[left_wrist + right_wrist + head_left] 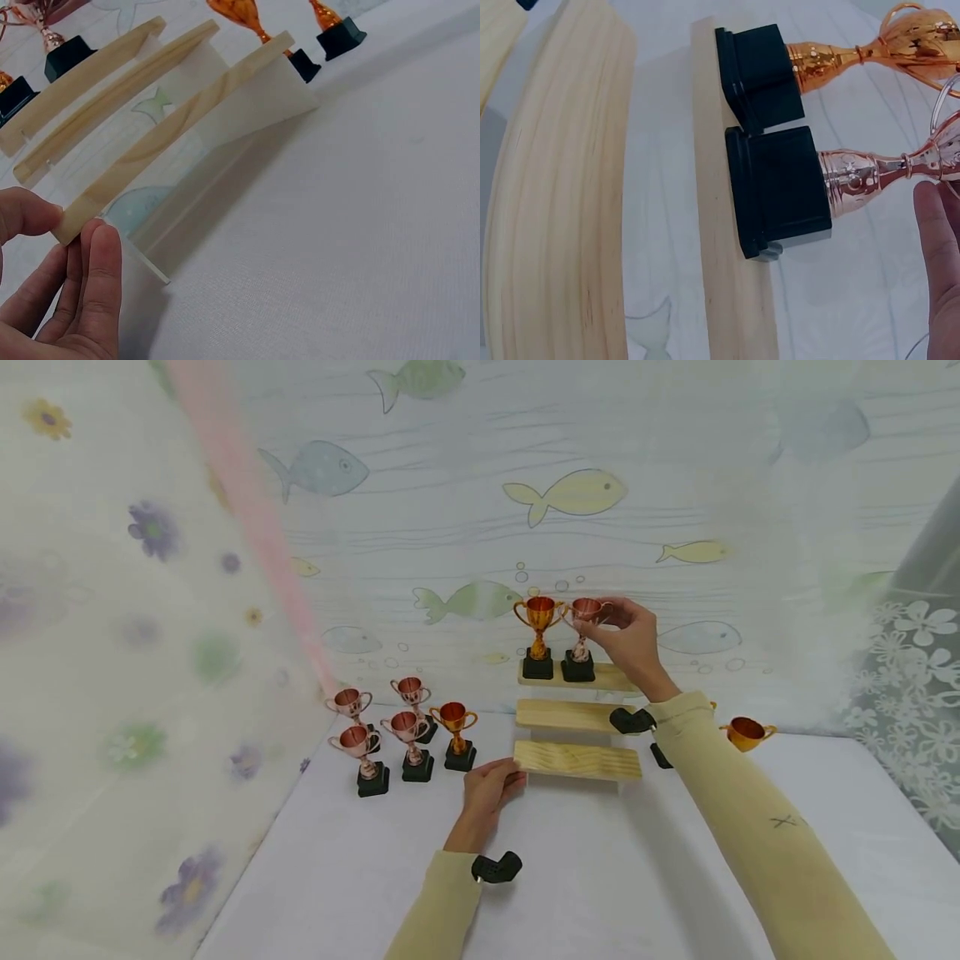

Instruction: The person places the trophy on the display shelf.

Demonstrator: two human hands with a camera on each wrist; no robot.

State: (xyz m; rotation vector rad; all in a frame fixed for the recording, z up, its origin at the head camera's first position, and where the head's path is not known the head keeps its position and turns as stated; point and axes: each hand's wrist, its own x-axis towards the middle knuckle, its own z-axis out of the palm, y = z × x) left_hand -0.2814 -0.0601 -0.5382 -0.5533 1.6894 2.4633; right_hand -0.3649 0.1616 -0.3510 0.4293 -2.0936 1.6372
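One copper-pink trophy (579,650) pinched in the right hand (632,637), gold trophy (539,631) just left of its fingers; below, the left hand (489,789) pinches the bottom shelf (577,761).

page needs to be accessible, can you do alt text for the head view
A person's right grip holds a pinkish trophy at the top wooden shelf, beside a gold trophy. The left grip pinches the bottom shelf; five more trophies stand further left.

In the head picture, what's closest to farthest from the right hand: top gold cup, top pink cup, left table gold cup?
1. Top pink cup, in that hand
2. Top gold cup, just left of it
3. Left table gold cup, past the shelves
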